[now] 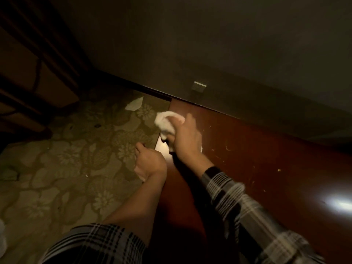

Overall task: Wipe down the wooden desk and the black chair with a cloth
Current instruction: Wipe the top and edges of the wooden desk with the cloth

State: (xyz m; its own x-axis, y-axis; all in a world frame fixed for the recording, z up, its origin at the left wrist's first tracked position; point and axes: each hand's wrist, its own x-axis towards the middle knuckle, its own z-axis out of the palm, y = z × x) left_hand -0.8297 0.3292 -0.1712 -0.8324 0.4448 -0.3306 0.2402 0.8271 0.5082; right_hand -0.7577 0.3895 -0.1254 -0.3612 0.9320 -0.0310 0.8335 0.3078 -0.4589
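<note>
The reddish wooden desk [257, 168] fills the right half of the view, with small crumbs scattered on it. My right hand [185, 136] grips a bunched white cloth [166, 121] at the desk's far left corner, pressed against the top near the edge. My left hand [149, 162] hangs just off the desk's left edge, cupped with fingers curled, and something pale shows under its palm. The black chair is not in view.
A floral patterned carpet [66, 168] lies to the left of the desk, with a white scrap of paper [134, 104] on it near the wall. Dark wooden furniture [28, 73] stands at the far left. A wall socket [199, 87] sits just above the desk's back edge.
</note>
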